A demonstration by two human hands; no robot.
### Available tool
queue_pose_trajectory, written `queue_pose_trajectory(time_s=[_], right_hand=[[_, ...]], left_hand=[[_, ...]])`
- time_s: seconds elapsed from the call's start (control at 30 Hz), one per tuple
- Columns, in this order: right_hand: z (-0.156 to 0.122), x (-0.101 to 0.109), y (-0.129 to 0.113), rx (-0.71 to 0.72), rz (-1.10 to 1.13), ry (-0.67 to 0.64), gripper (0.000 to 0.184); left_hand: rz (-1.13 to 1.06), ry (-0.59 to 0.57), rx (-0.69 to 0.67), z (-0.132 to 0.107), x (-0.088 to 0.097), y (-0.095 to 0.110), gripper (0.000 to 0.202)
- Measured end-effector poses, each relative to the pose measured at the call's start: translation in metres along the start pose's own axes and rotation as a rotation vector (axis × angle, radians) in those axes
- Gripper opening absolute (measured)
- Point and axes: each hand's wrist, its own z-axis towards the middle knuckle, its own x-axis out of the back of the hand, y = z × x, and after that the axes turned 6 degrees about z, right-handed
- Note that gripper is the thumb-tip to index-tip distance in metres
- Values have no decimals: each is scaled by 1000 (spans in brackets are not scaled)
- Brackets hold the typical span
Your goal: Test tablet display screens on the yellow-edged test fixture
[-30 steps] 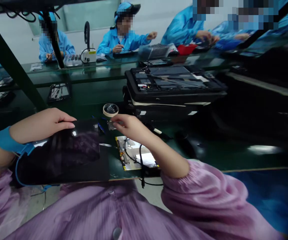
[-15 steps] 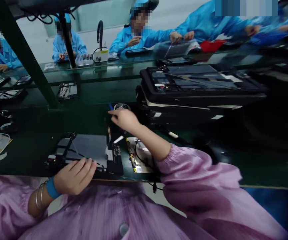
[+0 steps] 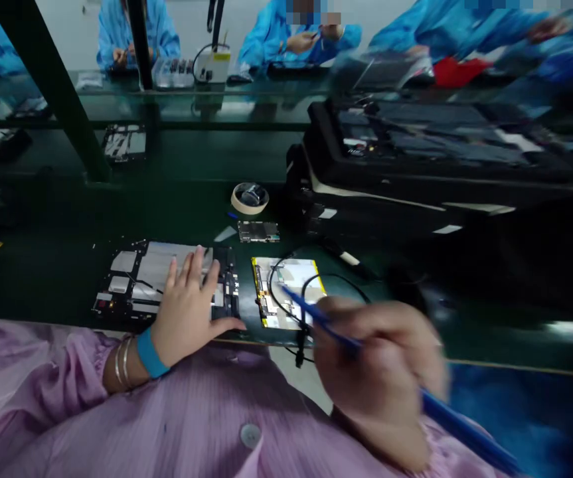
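My left hand (image 3: 190, 302) lies flat, fingers spread, on an opened tablet (image 3: 131, 279) with its insides showing, at the near edge of the green bench. My right hand (image 3: 383, 372), blurred by motion, is closed round a long blue pen-like tool (image 3: 316, 317) whose tip points toward a yellow-edged circuit board (image 3: 286, 292) with black cables looped over it. A small loose board (image 3: 259, 231) lies just beyond it.
A roll of tape (image 3: 249, 197) stands behind the small board. A stack of black trays with opened tablets (image 3: 415, 159) fills the right. A dark post (image 3: 57, 93) rises at the left. Other workers in blue coats (image 3: 286, 40) sit at the far side.
My right hand has drawn back from the tape roll toward me, now holding the blue tool. My left hand moved from the tablet's near edge onto its top. The view tilted down.
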Motion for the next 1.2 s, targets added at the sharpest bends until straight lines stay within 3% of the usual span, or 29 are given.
queue_pose_trajectory(time_s=[0.13, 0.23, 0.37, 0.47, 0.67, 1.07, 1.13, 1.2], right_hand=[[-12, -14, 28, -258, 20, -166, 21], [-14, -22, 37, -343, -28, -240, 12], [-14, -27, 37, -284, -100, -251, 4], [-13, -31, 34, -208, -193, -239, 11], [-9, -32, 31, -234, -240, -319, 10], [-9, -28, 30, -211, -223, -359, 15], [-11, -22, 33, -209, -162, -328, 16], [-13, -15, 36, -215, -110, -227, 16]], left_hand=[[-41, -96, 12, -22, 4, -18, 118], [-14, -118, -25, -32, 2, -24, 123], [51, -102, -45, -32, -1, -22, 123], [73, -92, -58, -32, -1, -20, 124], [62, -103, -56, -31, 0, -19, 122], [111, -78, -73, -31, 2, -19, 120], [117, -67, -107, -36, 7, -20, 111], [144, -41, -168, -47, 15, -22, 82]])
